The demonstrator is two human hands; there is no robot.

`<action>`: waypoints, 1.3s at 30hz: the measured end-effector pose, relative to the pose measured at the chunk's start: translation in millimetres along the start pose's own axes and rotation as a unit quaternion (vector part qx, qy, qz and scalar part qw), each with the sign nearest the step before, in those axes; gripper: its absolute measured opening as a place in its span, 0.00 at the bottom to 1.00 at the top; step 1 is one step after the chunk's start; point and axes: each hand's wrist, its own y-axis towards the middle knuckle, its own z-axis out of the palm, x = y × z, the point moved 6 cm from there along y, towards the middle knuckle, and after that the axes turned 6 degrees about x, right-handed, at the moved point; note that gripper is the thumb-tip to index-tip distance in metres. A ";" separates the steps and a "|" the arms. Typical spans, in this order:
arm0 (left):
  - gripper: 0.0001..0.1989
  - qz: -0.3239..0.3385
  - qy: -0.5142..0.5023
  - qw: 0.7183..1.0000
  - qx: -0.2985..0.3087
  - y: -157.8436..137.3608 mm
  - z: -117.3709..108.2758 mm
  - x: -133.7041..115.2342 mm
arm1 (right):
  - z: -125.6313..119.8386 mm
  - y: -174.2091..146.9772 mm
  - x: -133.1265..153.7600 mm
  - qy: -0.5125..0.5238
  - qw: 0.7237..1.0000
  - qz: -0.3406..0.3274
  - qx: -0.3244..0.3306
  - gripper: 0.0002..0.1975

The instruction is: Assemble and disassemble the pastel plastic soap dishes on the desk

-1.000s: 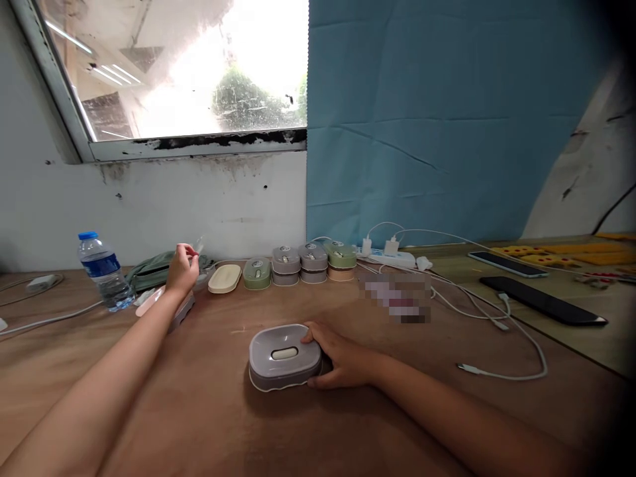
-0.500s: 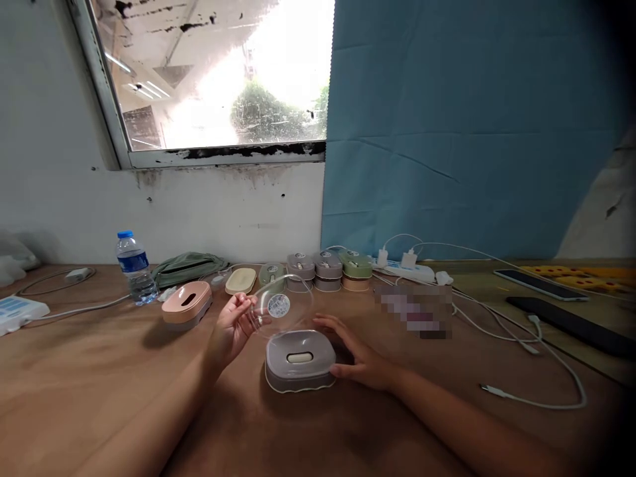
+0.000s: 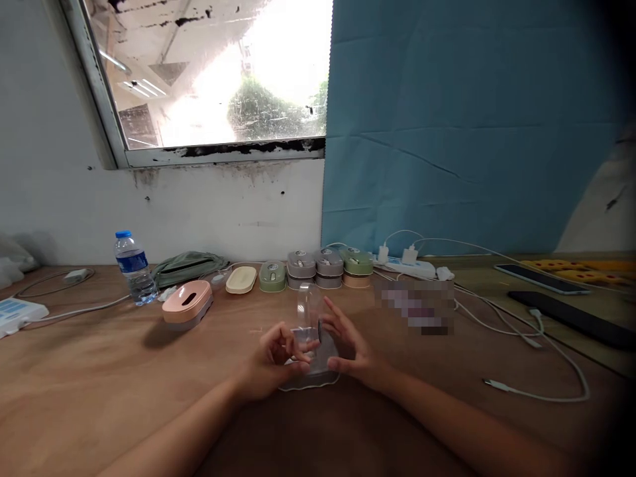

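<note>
One clear lid on edge over the grey box

You have the grey box on the bench in front of you, half hidden by your hands and the lid. The lid stands roughly upright above it, nearly edge-on to you, with a round sticker on its right face; whether its lower edge touches the grey box you cannot tell. Your left grip is just left of the grey box, fingers bent at the lid's left side; you can't tell whether they pinch it. Your right grip is at the right of the grey box, thumb and fingers spread apart, fingertips close to the sticker; contact there is unclear.

Left of the grey box and a little beyond it sits a peach-topped box with a dark slot. Farther beyond the grey box you see a cream box, a green box, two grey stacks and a green-over-peach stack. A water bottle stands well to the left of the grey box, and a white cable plug lies well to its right.
</note>
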 end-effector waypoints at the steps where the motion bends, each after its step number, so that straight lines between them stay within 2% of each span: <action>1: 0.17 -0.003 0.039 0.999 0.007 -0.9 3.4 0.4 | 2.0 -0.3 -1.2 0.010 1.000 0.002 -0.006 0.51; 4: 0.14 -0.016 0.173 0.985 0.019 -3.2 10.3 -1.8 | 7.1 -2.0 -4.4 0.007 0.999 0.019 -0.049 0.54; 8: 0.10 0.007 0.293 0.956 0.035 -2.8 11.9 -10.5 | 6.5 -5.0 -2.9 -0.025 0.991 0.043 -0.127 0.49; 11: 0.20 0.034 0.324 0.945 0.040 -2.6 1.3 -14.4 | -4.6 -6.6 3.4 -0.063 0.986 0.022 -0.151 0.48; 14: 0.33 0.017 0.361 0.932 0.026 -5.1 -22.8 -11.0 | -16.5 -6.4 8.9 -0.132 0.985 -0.011 -0.107 0.47; 17: 0.45 -0.056 0.358 0.932 0.020 -9.9 -48.8 1.9 | -19.8 -6.1 11.0 -0.193 0.980 -0.034 -0.035 0.45; 19: 0.49 -0.098 0.340 0.935 0.033 -12.6 -57.0 11.1 | -19.4 -6.2 12.2 -0.221 0.974 -0.037 -0.017 0.43; 21: 0.50 -0.121 0.342 0.931 0.045 -13.4 -56.7 16.8 | -17.4 -5.7 14.9 -0.252 0.967 -0.040 -0.015 0.40; 24: 0.49 -0.134 0.357 0.924 0.033 -11.3 -49.3 18.9 | -14.8 -4.5 18.7 -0.288 0.957 -0.044 -0.013 0.35; 27: 0.47 -0.146 0.338 0.929 0.026 -9.0 -42.4 19.7 | -15.4 -3.6 16.1 -0.295 0.955 -0.035 0.006 0.30; 33: 0.46 -0.161 0.329 0.930 0.030 -9.5 -50.1 22.9 | -13.9 -4.8 4.6 -0.268 0.960 -0.018 0.077 0.28; 39: 0.45 -0.154 0.345 0.925 0.048 -10.6 -52.9 23.1 | -10.6 -6.3 1.7 -0.263 0.959 -0.006 0.105 0.27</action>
